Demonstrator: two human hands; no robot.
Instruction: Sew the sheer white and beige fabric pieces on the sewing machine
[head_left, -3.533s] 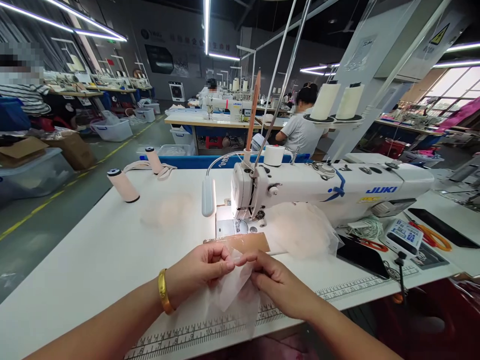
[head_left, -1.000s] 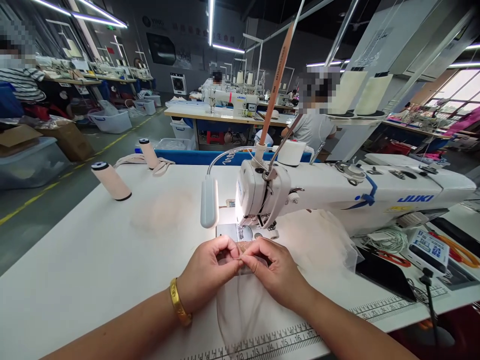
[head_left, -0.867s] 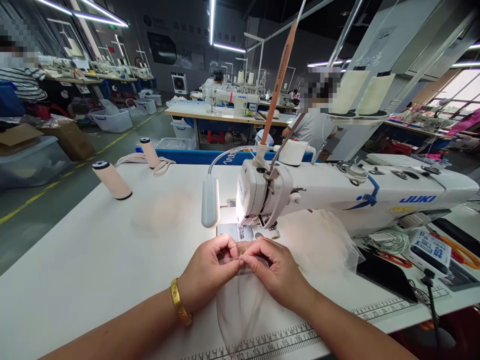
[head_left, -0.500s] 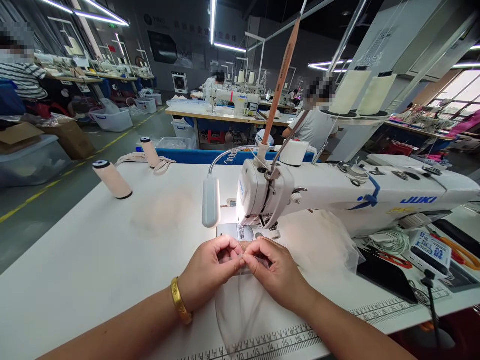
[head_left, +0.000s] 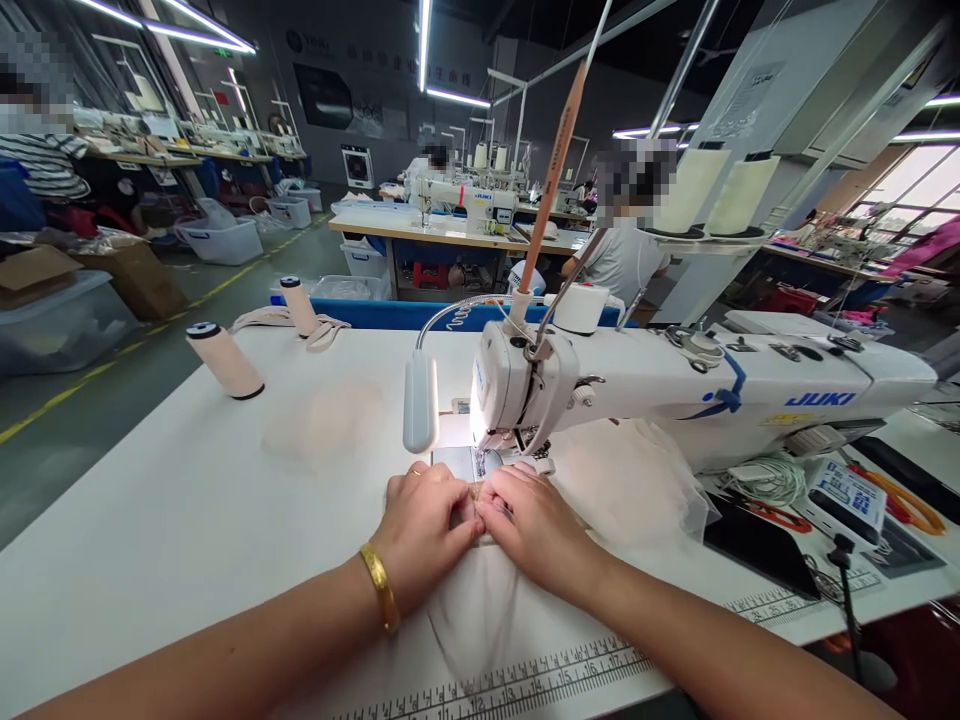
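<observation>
My left hand [head_left: 429,520], with a gold bangle at the wrist, is closed on a sheer pale fabric [head_left: 474,610] just in front of the sewing machine's needle area. Against it, my right hand [head_left: 534,525] pinches the same fabric, fingertips nearly touching the left ones. The fabric hangs down toward the table's front edge, over the printed ruler [head_left: 525,695]. Right beyond my fingers is the lit presser foot [head_left: 481,462] of the white sewing machine [head_left: 637,375]. The edge held between my fingers is mostly hidden.
A lamp [head_left: 420,405] hangs left of the machine head. Two thread cones, a near one [head_left: 226,362] and a far one [head_left: 300,307], stand at the back left. More sheer fabric [head_left: 637,480] lies under the machine arm. A black phone-like slab [head_left: 757,545] and cables are at right.
Both hands have turned more palm-down and flattened over the fabric near the presser foot. The left wrist has shifted slightly right. The view has moved a little.
</observation>
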